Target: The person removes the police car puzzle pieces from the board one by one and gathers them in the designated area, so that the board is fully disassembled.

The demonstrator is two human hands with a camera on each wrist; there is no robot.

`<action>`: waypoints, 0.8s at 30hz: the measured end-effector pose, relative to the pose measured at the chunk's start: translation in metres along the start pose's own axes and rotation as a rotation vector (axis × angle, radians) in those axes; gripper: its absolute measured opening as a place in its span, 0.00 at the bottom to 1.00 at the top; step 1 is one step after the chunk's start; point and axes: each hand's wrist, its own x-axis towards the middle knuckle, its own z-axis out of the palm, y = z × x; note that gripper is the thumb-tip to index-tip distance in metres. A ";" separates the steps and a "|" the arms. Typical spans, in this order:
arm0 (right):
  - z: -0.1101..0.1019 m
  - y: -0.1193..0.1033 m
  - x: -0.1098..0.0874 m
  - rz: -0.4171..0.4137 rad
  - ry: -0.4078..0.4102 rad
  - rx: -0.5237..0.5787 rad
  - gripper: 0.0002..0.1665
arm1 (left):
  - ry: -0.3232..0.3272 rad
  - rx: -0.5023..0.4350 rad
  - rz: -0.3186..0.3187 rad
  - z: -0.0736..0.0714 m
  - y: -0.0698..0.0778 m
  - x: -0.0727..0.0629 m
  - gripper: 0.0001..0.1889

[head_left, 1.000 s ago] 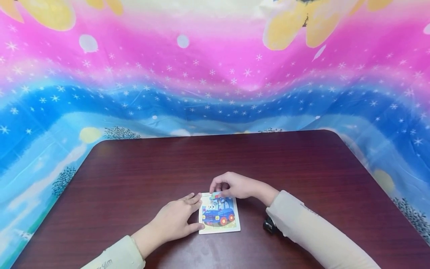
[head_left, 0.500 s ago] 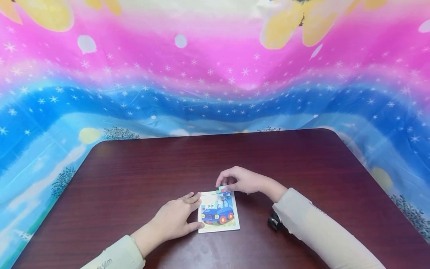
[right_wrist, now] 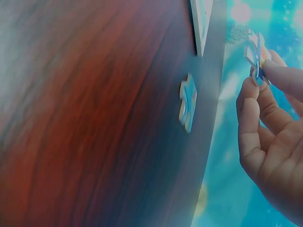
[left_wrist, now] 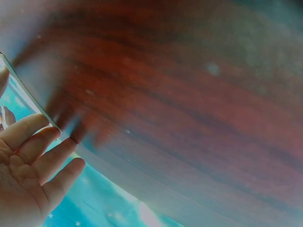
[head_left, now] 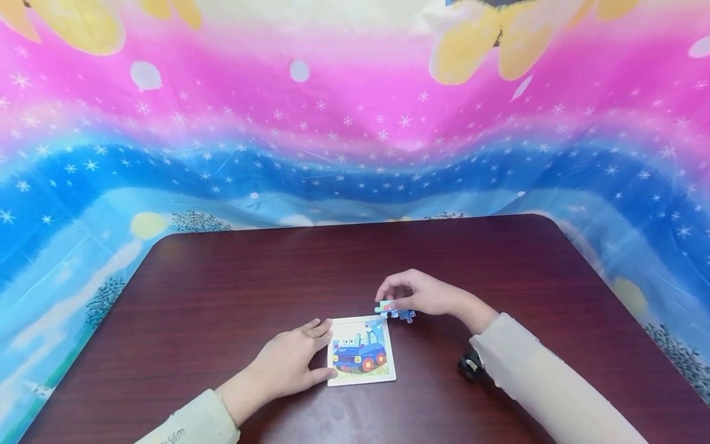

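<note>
A square jigsaw puzzle (head_left: 362,356) with a blue cartoon car lies in a pale frame on the table. My left hand (head_left: 288,364) rests along its left edge, fingers extended and thumb at the lower left corner. In the left wrist view, the left hand's fingers (left_wrist: 47,151) lie against the frame's edge (left_wrist: 29,97). Just past the puzzle's upper right corner, my right hand (head_left: 424,293) pinches a jigsaw piece (right_wrist: 257,54) between thumb and fingers, above the table. Another jigsaw piece (right_wrist: 188,103) lies on the tabletop below that hand.
The dark red-brown table (head_left: 249,277) reaches well beyond the puzzle on every visible side. Behind and beside it hangs a pink and blue patterned cloth (head_left: 355,123). A small black device (head_left: 470,365) sits under the right sleeve.
From over the puzzle's top edge, my right hand has moved rightward with the jigsaw piece, past the upper right corner. The left hand stays in place.
</note>
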 end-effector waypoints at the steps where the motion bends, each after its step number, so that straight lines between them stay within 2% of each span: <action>1: -0.002 0.002 -0.002 0.005 0.006 0.000 0.11 | -0.001 0.000 0.000 0.000 0.000 0.000 0.35; 14: -0.025 0.023 -0.026 0.058 0.074 0.016 0.13 | 0.014 0.017 0.011 -0.002 0.000 -0.001 0.35; 24: -0.035 0.040 -0.044 0.100 0.078 -0.008 0.12 | 0.014 0.032 0.009 0.001 -0.001 0.001 0.36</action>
